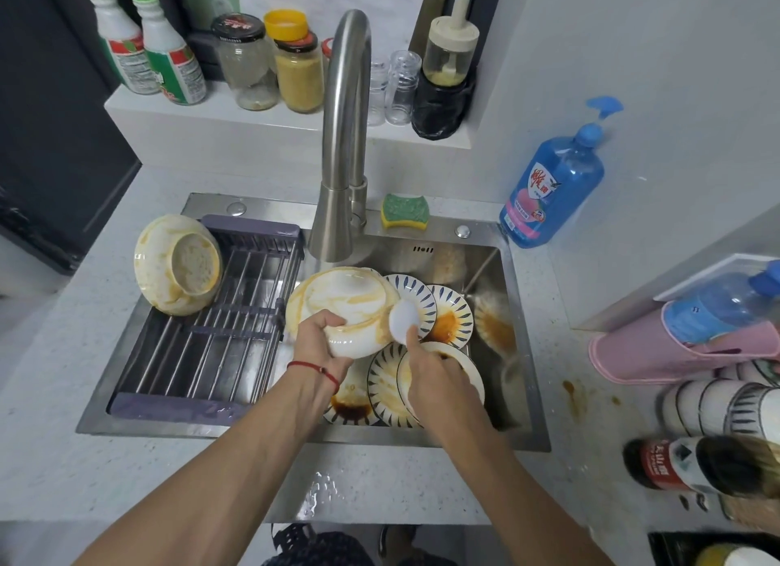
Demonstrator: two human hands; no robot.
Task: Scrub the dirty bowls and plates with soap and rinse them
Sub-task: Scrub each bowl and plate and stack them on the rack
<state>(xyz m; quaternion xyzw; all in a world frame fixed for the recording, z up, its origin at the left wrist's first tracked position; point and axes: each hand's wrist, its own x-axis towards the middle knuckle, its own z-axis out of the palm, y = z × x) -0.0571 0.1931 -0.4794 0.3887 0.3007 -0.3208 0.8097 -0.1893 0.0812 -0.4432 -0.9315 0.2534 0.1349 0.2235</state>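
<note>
Our left hand (321,341) grips the rim of a sauce-smeared white ceramic bowl (344,308) under the curved steel faucet (342,143), while our right hand (426,367) pinches a small white round scrubbing pad (404,317) against it. Below us, blue-patterned dirty plates (447,320) crowd the steel sink (523,354). A second stained bowl (177,265) leans upended on the grey drying rack (219,333) filling the left half. Behind stand a green-and-yellow sponge (404,211) and blue soap bottle (551,189).

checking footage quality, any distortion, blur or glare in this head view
Head view: wide-angle bending curves the faucet and sink rim; edges go soft, the brown bottle at right is blurred; centre stays sharp, mild glare on the bowl the left hand holds.
</note>
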